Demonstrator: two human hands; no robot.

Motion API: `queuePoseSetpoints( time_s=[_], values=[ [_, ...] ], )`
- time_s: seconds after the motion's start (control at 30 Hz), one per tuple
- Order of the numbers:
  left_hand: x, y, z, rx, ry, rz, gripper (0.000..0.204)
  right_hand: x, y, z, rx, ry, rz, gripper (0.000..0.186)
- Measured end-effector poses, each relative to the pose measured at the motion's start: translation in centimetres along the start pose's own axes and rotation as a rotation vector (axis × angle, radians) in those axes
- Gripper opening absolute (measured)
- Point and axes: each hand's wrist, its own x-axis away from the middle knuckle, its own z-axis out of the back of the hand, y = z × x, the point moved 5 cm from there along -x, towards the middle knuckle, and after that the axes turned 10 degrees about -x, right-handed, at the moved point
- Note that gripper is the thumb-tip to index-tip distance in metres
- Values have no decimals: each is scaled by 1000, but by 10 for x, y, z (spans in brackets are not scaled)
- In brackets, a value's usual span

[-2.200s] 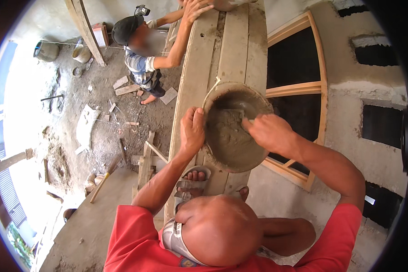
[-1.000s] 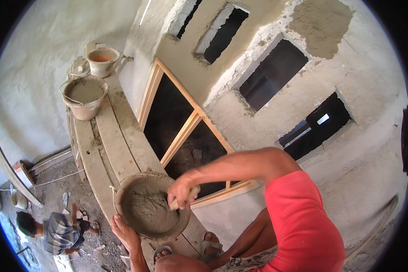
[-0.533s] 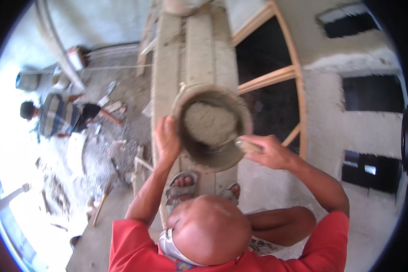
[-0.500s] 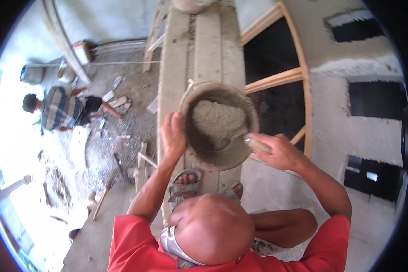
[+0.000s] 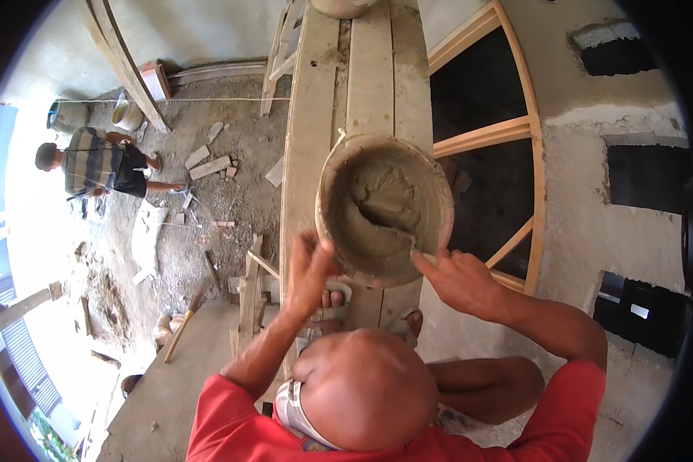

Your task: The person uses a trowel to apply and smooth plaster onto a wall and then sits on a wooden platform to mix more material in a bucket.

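Note:
A round bucket (image 5: pixel 443 181) stands on the wooden planks in front of me, with wet grey mortar (image 5: pixel 389 189) inside. My right hand (image 5: pixel 467 285) is closed round the handle of a trowel (image 5: pixel 425 259) at the bucket's lower right rim. Most of the trowel's blade is sunk in the mortar, beside a dark, curved furrow. At the lower left rim is my left hand (image 5: pixel 309 276), its thumb against the rim and its fingers bent along the outside of the bucket.
The plank platform (image 5: pixel 369 92) runs away from me, with another container (image 5: pixel 343 8) at its far end. Wooden framing (image 5: pixel 481 136) crosses dark openings on the right. A person in a striped shirt (image 5: pixel 92 163) stands among rubble below left. A thin line (image 5: pixel 208 99) stretches across.
The trowel has pushed through the mortar, which now looks smoother and has a furrow. My left hand has slid lower along the rim. The person at left has shifted stance.

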Motion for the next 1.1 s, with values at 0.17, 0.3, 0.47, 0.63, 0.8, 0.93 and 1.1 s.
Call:
queuePoseSetpoints(
  time_s=[0.17,0.3,0.47,0.63,0.8,0.93,1.1],
  values=[
    [26,-5,-21,27,-165,121,43,6,-20,36,-31,85,45,48],
    [23,-8,-28,137,-141,69,39,10,-17,3,136,-105,74,42],
    [17,-5,-22,23,-71,-4,32,11,-5,100,186,94,63,36],
    [17,7,-28,84,-101,-36,31,-55,38,54,205,59,-39,42],
    [13,-1,-28,84,-104,-59,34,-38,12,19,45,-142,121,47],
    [17,10,-28,119,-116,44,35,-13,-9,46,42,-298,109,50],
    [16,5,-24,58,-138,29,35,-6,-20,129,277,83,85,29]
  ],
)
